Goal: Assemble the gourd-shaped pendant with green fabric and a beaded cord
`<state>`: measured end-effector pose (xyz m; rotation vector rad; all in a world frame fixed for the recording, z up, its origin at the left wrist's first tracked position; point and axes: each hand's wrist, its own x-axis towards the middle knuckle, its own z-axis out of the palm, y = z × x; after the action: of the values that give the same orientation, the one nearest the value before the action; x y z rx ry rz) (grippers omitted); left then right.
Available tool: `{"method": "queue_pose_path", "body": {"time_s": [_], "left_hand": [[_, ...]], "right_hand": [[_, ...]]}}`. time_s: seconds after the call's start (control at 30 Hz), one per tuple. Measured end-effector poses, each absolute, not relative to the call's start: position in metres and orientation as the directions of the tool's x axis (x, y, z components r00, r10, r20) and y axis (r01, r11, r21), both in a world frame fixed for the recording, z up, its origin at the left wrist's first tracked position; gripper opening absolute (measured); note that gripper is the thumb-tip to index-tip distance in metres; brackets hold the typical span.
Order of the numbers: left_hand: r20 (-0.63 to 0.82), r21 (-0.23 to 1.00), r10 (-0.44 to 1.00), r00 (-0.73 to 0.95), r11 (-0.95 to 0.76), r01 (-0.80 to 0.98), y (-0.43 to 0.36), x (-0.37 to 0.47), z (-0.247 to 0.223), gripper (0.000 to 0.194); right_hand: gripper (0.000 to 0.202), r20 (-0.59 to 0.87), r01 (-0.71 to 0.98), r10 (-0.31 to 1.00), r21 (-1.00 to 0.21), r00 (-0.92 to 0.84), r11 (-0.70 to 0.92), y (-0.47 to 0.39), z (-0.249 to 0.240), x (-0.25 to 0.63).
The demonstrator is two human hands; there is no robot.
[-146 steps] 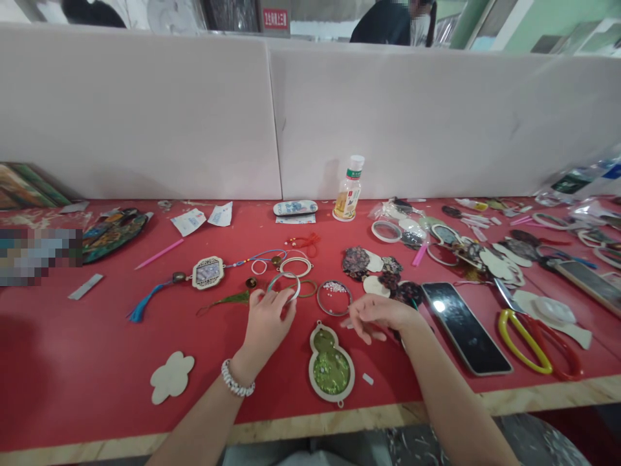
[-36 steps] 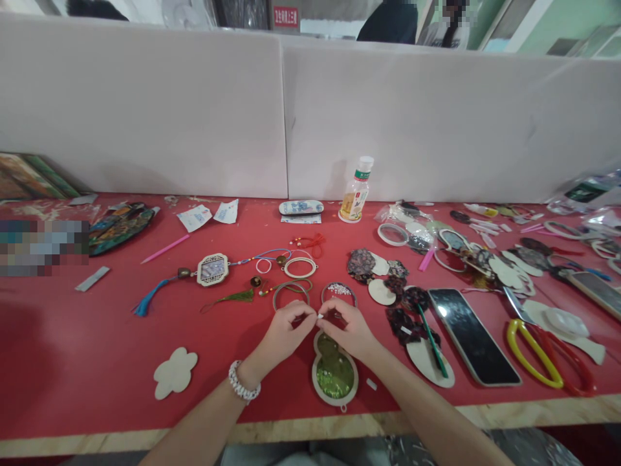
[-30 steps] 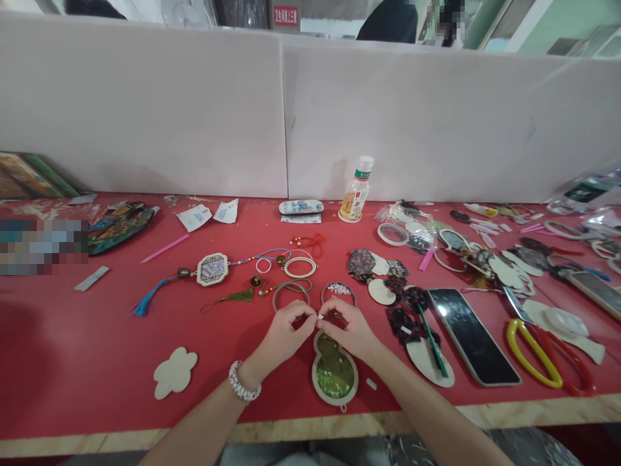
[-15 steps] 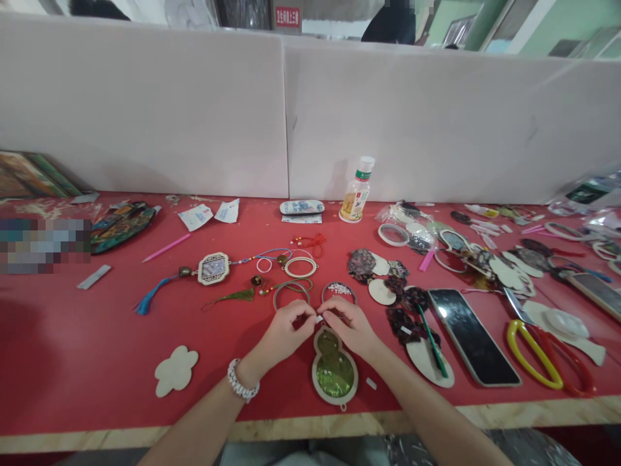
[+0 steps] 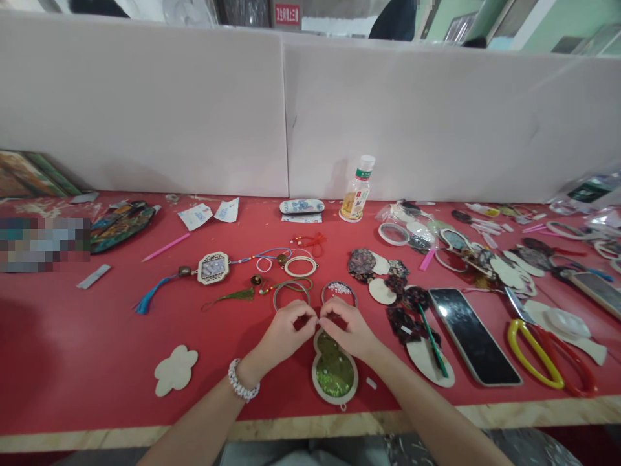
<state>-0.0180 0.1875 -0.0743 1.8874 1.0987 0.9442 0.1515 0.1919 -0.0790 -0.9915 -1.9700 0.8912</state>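
Above the top of a gourd-shaped pendant point(image 5: 334, 374) with a green glittery inside, my left hand point(image 5: 292, 327) and my right hand point(image 5: 347, 327) meet at their fingertips. Both hands are closed in a pinch, and what lies between the fingers is too small to make out. The pendant rests on the red table near its front edge. Just beyond my right hand is a round dish point(image 5: 339, 292) of small pale beads. A ring point(image 5: 291, 285) lies behind my left hand. A tiny white strip point(image 5: 371, 384) is right of the pendant.
Right of my hands lie a phone point(image 5: 475, 336), scissors point(image 5: 536, 353) and a green stick point(image 5: 433, 343) on an oval piece. A bottle point(image 5: 356, 191) stands near the white partition point(image 5: 194, 110). An octagonal pendant point(image 5: 213, 268) and a flower-shaped piece point(image 5: 176, 371) are at left.
The fingertips of both hands have closed together slightly, and the small white piece seen between them before is now mostly hidden.
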Motion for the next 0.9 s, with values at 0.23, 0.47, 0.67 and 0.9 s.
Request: {"method": "queue_pose_path", "body": {"time_s": [0.23, 0.47, 0.67, 0.9], "left_hand": [[0.207, 0.867, 0.902, 0.38, -0.349, 0.356, 0.1877, -0.0177, -0.0746, 0.014], [0.207, 0.842, 0.899, 0.386, -0.365, 0.397, 0.1871, -0.0173, -0.0739, 0.016], [0.19, 0.833, 0.888, 0.418, -0.371, 0.41, 0.1868, -0.0174, -0.0736, 0.017], [0.184, 0.826, 0.865, 0.466, -0.394, 0.404, 0.1895, -0.02, -0.0785, 0.019]], "right_hand": [[0.007, 0.294, 0.35, 0.86, -0.821, -0.418, 0.451, 0.1918, -0.0808, 0.1507], [0.009, 0.263, 0.35, 0.869, -0.836, -0.418, 0.422, 0.1915, -0.0817, 0.1507], [0.011, 0.255, 0.339, 0.859, -0.839, -0.445, 0.425, 0.192, -0.0826, 0.1505], [0.012, 0.277, 0.333, 0.844, -0.827, -0.459, 0.452, 0.1918, -0.0795, 0.1506]]}}
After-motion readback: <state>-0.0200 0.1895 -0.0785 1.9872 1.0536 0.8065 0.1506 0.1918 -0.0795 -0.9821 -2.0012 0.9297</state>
